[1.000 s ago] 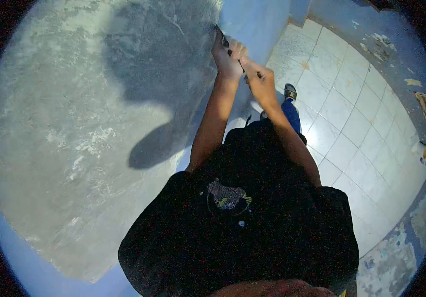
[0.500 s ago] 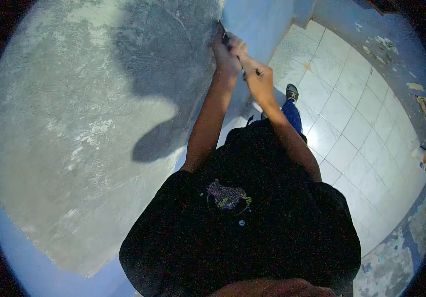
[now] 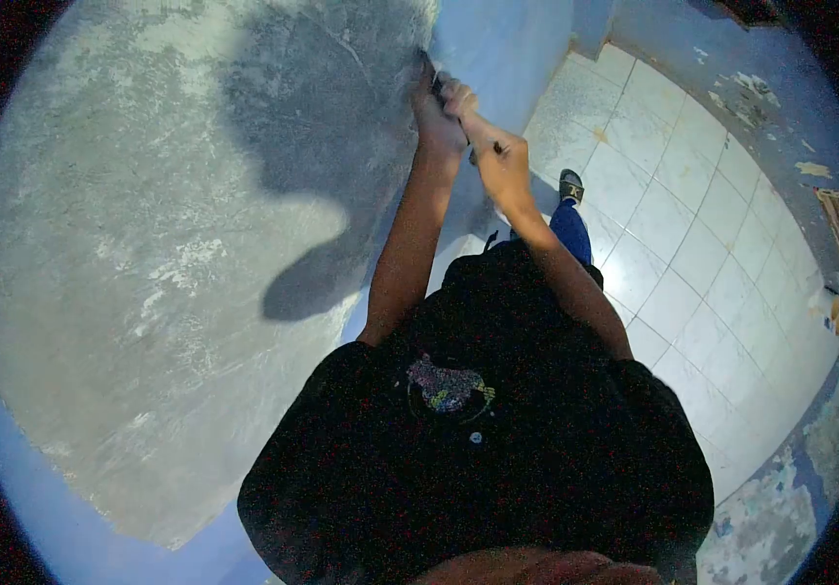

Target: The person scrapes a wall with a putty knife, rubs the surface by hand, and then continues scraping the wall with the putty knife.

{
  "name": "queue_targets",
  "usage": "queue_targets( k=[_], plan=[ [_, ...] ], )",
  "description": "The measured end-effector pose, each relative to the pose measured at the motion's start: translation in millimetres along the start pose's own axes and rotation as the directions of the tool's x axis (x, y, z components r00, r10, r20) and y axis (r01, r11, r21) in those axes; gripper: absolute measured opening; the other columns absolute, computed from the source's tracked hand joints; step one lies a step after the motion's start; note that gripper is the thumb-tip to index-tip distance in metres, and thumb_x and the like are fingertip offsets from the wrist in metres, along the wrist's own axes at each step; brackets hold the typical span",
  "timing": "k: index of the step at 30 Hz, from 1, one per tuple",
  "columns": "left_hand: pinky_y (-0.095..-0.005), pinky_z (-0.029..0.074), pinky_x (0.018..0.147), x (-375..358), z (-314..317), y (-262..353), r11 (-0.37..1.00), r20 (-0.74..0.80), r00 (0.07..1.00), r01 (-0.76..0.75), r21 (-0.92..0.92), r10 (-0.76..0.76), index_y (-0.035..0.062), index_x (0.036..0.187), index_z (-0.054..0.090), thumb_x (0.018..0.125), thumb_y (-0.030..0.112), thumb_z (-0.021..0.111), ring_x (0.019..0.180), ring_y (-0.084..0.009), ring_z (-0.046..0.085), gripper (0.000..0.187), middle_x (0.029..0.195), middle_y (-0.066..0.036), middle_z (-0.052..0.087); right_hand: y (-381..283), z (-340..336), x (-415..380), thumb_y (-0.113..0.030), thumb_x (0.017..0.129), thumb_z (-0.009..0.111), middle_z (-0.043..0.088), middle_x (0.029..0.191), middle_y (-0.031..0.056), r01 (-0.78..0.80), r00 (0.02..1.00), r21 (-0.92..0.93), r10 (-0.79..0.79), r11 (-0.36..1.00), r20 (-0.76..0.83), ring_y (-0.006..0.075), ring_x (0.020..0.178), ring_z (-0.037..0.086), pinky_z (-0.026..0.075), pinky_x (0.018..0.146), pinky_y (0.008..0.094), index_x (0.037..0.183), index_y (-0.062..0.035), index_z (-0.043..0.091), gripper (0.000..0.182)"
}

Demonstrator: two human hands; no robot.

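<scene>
Close against the wall, both hands are at a slim dark hand tool point(image 3: 438, 86), whose working end is too small and shadowed to make out. My left hand point(image 3: 439, 122) is nearest the grey plaster, closed at the tool along its left side. My right hand point(image 3: 502, 168) grips the tool from the right, fingers wrapped round it. The hands touch or nearly touch each other. They are beside the line where the bare grey wall patch point(image 3: 127, 253) meets blue paint point(image 3: 497, 49).
White floor tiles point(image 3: 678, 214) stretch along the right, where a foot in a dark sandal point(image 3: 571, 185) stands. Another blue wall point(image 3: 751, 83) with peeling paint curves along the far right. A dark shadow point(image 3: 312, 127) falls over the grey plaster.
Both hands and the tool have shifted slightly left, with the right hand a little lower along the wall. Their hold looks the same.
</scene>
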State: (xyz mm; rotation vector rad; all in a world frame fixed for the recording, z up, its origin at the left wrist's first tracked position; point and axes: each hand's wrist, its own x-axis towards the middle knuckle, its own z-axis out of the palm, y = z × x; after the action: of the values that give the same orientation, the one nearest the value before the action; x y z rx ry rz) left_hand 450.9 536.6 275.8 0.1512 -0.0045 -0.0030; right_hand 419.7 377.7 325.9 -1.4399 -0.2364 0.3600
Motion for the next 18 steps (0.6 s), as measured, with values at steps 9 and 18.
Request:
queue_targets(
  k=[9,18],
  plan=[
    [-0.0307,0.03,0.039,9.2,-4.0,-8.5,0.962,-0.05,0.981,-0.171,0.214,0.186,0.014,0.066,0.046,0.094,0.051,0.041,0.038,-0.0135,0.03,0.046,0.052,0.001,0.04,-2.1,-3.5,3.3,-0.027,0.092,0.06,0.049,0.062,-0.0034,-0.015,1.0,0.061,0.016,0.998,-0.018,0.0059,0.057,0.044,0.036,0.051,0.0233,0.104,-0.0033,0.07,0.029],
    [-0.0289,0.032,0.044,16.0,-8.4,-14.0,0.885,-0.197,0.886,-0.351,0.306,0.42,0.0116,0.069,0.047,0.095,0.047,0.039,0.041,-0.0141,0.032,0.045,0.053,0.0,0.038,3.7,-3.9,3.5,-0.025,0.092,0.06,0.052,0.064,-0.004,0.007,1.0,0.068,-0.006,0.998,-0.026,0.0057,0.059,0.046,0.038,0.052,0.0234,0.099,-0.0027,0.071,0.026]
  ],
)
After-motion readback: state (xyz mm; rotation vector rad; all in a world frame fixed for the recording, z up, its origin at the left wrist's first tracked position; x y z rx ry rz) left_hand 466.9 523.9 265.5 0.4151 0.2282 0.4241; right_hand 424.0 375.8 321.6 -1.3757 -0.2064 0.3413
